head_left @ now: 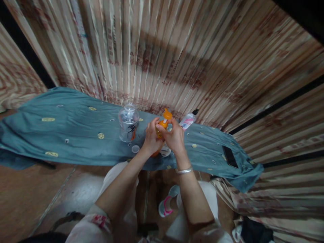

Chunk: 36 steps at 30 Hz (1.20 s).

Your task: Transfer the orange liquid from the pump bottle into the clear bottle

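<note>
An orange pump bottle [159, 133] stands at the middle of the cloth-covered table, its pump head [167, 114] raised at the top. My left hand [151, 137] is closed around the bottle from the left. From the right, my right hand [175, 135] pinches at the orange collar below the pump head, fingers curled in. Left of my hands is a clear plastic bottle [128, 123] with its top uncapped. A small round translucent lid [135, 149] lies flat in front of it. Something whitish and round [165, 150] sits under my right hand, partly hidden.
Behind my right hand a clear bottle with a pink label and black top [188, 120] leans. A black phone [230, 156] lies at the table's right. The blue-green tablecloth [78, 135] hangs over the front edge. A patterned curtain [162, 60] closes off the back.
</note>
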{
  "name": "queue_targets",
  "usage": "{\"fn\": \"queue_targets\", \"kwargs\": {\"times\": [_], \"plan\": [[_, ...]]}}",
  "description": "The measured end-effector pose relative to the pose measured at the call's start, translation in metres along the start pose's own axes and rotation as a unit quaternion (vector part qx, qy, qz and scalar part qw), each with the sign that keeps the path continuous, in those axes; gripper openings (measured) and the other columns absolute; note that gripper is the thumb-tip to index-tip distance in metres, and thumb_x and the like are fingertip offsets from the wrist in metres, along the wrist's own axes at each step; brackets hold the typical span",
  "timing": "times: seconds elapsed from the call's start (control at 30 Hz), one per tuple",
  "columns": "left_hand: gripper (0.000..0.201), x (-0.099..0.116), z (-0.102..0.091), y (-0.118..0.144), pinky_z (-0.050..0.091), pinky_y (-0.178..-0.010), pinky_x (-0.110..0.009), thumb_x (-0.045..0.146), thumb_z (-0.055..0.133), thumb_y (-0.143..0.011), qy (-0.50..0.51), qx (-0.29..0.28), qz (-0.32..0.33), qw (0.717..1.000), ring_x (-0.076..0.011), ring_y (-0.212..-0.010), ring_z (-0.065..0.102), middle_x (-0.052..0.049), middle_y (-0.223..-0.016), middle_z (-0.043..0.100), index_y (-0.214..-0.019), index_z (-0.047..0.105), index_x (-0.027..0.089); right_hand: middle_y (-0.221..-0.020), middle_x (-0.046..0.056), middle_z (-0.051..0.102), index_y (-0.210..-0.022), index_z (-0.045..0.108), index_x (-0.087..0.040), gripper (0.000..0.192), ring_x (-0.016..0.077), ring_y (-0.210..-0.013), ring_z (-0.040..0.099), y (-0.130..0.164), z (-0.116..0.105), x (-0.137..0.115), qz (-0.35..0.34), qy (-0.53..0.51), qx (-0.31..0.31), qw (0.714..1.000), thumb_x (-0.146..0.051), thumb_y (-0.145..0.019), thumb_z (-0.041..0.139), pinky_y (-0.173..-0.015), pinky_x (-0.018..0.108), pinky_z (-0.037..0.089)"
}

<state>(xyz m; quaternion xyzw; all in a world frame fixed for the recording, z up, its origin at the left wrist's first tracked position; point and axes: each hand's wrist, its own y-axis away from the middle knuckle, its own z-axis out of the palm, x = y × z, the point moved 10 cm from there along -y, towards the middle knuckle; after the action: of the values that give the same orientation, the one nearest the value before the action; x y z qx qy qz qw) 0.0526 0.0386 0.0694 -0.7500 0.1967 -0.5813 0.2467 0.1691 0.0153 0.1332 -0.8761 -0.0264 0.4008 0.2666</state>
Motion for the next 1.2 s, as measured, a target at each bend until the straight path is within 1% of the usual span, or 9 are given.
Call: {"fn": "queue_targets", "kwargs": {"times": [0.07, 0.17, 0.3, 0.43, 0.6, 0.77, 0.9, 1.07, 1.2], "plan": [[0.070, 0.001, 0.000, 0.000, 0.044, -0.110, -0.050, 0.022, 0.067, -0.070, 0.000, 0.000, 0.003, 1.000, -0.0322, -0.128, 0.057, -0.016, -0.137, 0.059, -0.136, 0.043, 0.018, -0.098, 0.007, 0.072, -0.097, 0.063, -0.022, 0.039, 0.0227, -0.091, 0.065, 0.002, 0.000, 0.001, -0.001, -0.008, -0.005, 1.000, -0.056, -0.078, 0.067, -0.085, 0.036, 0.050], [0.070, 0.003, 0.001, 0.001, 0.045, -0.110, -0.050, 0.022, 0.066, -0.070, -0.007, -0.005, -0.001, 1.000, -0.0317, -0.125, 0.059, -0.015, -0.133, 0.061, -0.136, 0.043, 0.018, -0.103, 0.007, 0.073, -0.107, 0.064, -0.022, 0.044, 0.0221, -0.090, 0.065, 0.005, 0.002, 0.001, -0.005, -0.024, -0.033, 0.999, -0.055, -0.079, 0.069, -0.084, 0.035, 0.050], [0.070, 0.006, 0.001, 0.001, 0.046, -0.108, -0.050, 0.023, 0.065, -0.072, -0.011, -0.004, 0.010, 1.000, -0.0319, -0.124, 0.058, -0.016, -0.133, 0.062, -0.137, 0.042, 0.018, -0.098, 0.005, 0.073, -0.101, 0.067, -0.022, 0.032, 0.0207, -0.089, 0.065, 0.006, 0.006, -0.001, -0.021, -0.046, -0.058, 0.997, -0.050, -0.086, 0.062, -0.083, 0.033, 0.049], [0.068, 0.006, 0.001, 0.002, 0.045, -0.108, -0.050, 0.023, 0.063, -0.073, -0.010, 0.001, 0.023, 1.000, -0.0322, -0.126, 0.057, -0.017, -0.133, 0.061, -0.137, 0.042, 0.017, -0.098, 0.007, 0.073, -0.098, 0.067, -0.021, 0.031, 0.0218, -0.094, 0.065, 0.006, 0.007, -0.002, -0.027, -0.045, -0.037, 0.998, -0.049, -0.087, 0.061, -0.087, 0.035, 0.049], [0.067, 0.004, 0.000, 0.003, 0.045, -0.107, -0.048, 0.022, 0.062, -0.074, -0.008, 0.013, 0.029, 0.999, -0.0306, -0.125, 0.057, -0.016, -0.135, 0.060, -0.138, 0.041, 0.018, -0.099, 0.010, 0.071, -0.096, 0.066, -0.019, 0.035, 0.0247, -0.098, 0.065, 0.007, 0.006, -0.003, -0.031, -0.014, -0.012, 0.999, -0.053, -0.088, 0.059, -0.094, 0.040, 0.048], [0.065, 0.005, 0.003, 0.003, 0.046, -0.107, -0.047, 0.023, 0.062, -0.075, -0.013, 0.007, 0.033, 0.999, -0.0302, -0.123, 0.058, -0.015, -0.131, 0.061, -0.137, 0.043, 0.018, -0.096, 0.006, 0.069, -0.102, 0.063, -0.020, 0.038, 0.0219, -0.093, 0.064, 0.009, 0.007, 0.001, -0.014, -0.041, -0.040, 0.998, -0.051, -0.082, 0.068, -0.086, 0.036, 0.050], [0.064, 0.007, 0.002, 0.004, 0.045, -0.106, -0.049, 0.024, 0.060, -0.076, -0.011, 0.017, 0.044, 0.999, -0.0303, -0.121, 0.058, -0.016, -0.131, 0.061, -0.137, 0.042, 0.017, -0.093, 0.005, 0.068, -0.094, 0.062, -0.021, 0.031, 0.0196, -0.088, 0.062, 0.010, 0.009, 0.001, -0.018, -0.056, -0.041, 0.997, -0.051, -0.086, 0.062, -0.084, 0.034, 0.049], [0.060, 0.009, 0.002, 0.007, 0.044, -0.107, -0.048, 0.030, 0.056, -0.084, -0.009, 0.021, 0.060, 0.998, -0.0298, -0.123, 0.056, -0.017, -0.134, 0.059, -0.140, 0.040, 0.017, -0.097, 0.006, 0.069, -0.090, 0.061, -0.022, 0.026, 0.0213, -0.099, 0.063, 0.011, 0.009, -0.003, -0.031, -0.051, -0.011, 0.998, -0.048, -0.089, 0.059, -0.091, 0.036, 0.050], [0.056, 0.007, 0.003, 0.010, 0.043, -0.107, -0.047, 0.029, 0.051, -0.089, -0.022, 0.020, 0.059, 0.998, -0.0284, -0.124, 0.055, -0.016, -0.135, 0.058, -0.142, 0.038, 0.020, -0.100, 0.009, 0.069, -0.087, 0.061, -0.023, 0.028, 0.0248, -0.108, 0.063, 0.014, 0.008, -0.001, -0.022, -0.038, 0.022, 0.999, -0.051, -0.089, 0.060, -0.095, 0.040, 0.050]]}}
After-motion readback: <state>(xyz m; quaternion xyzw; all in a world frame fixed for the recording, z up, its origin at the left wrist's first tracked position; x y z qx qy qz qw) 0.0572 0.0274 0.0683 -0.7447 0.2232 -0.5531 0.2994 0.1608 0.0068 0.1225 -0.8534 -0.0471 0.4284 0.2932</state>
